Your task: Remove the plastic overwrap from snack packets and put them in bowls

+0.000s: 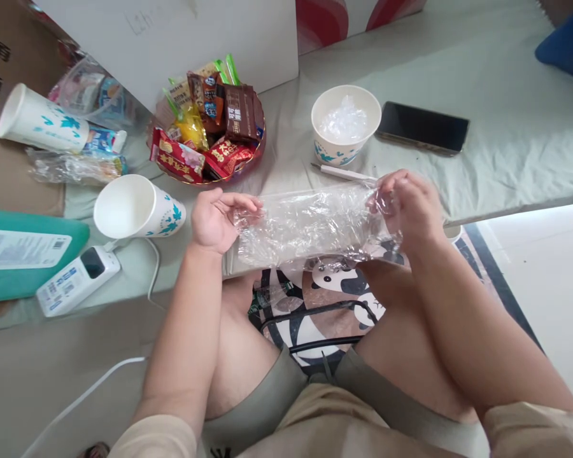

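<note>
A clear, crinkled plastic sheet or bag [310, 226] is stretched between my two hands at the table's front edge. Its left end is pinched in my left hand [226, 216], thumb and fingers pressed together. At the other end, my right hand [408, 203] grips the plastic with bent fingers. Just behind the sheet lies a white pen [346, 173]. A paper cup [346, 124] holding crumpled clear plastic stands beyond the pen, beside a dark phone [424, 127].
At the back left sits a bowl [255, 162] of wrapped snacks. Two more paper cups [138, 207], [42, 121] lie tilted or on their sides at the left. Near them are a white power strip [79, 280] with cables and a green container [28, 254]. A white box [195, 44] stands behind.
</note>
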The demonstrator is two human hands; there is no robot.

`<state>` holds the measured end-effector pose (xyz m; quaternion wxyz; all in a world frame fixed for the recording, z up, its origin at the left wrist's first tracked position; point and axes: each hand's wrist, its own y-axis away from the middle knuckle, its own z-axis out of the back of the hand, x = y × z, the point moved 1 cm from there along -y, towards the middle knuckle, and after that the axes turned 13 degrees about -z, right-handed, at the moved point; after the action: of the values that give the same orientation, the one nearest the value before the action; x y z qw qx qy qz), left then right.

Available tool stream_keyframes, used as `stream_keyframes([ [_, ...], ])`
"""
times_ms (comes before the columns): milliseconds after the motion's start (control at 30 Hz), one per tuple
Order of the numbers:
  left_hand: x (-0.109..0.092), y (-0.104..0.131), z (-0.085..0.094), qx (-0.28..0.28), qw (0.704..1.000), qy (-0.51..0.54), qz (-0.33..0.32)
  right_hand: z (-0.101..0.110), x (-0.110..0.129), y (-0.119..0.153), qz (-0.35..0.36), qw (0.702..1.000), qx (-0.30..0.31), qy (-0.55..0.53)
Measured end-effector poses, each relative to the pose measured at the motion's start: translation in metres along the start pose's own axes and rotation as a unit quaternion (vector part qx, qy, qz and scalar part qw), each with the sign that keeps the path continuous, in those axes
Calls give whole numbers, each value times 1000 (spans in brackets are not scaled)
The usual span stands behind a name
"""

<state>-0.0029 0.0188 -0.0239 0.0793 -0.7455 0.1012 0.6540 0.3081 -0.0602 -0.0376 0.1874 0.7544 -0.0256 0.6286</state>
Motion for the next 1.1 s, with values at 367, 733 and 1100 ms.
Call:
stream_keyframes([
  [367,2,5,2,54,998,-14,0,9,-2,6,214,919,-86,320],
  [733,-1,20,-14,324,940,79,73,-42,-13,16,-63,936,331,98],
  [1100,6,15,-36,141,970,184,72,-56,-8,23,-102,974,203,29],
])
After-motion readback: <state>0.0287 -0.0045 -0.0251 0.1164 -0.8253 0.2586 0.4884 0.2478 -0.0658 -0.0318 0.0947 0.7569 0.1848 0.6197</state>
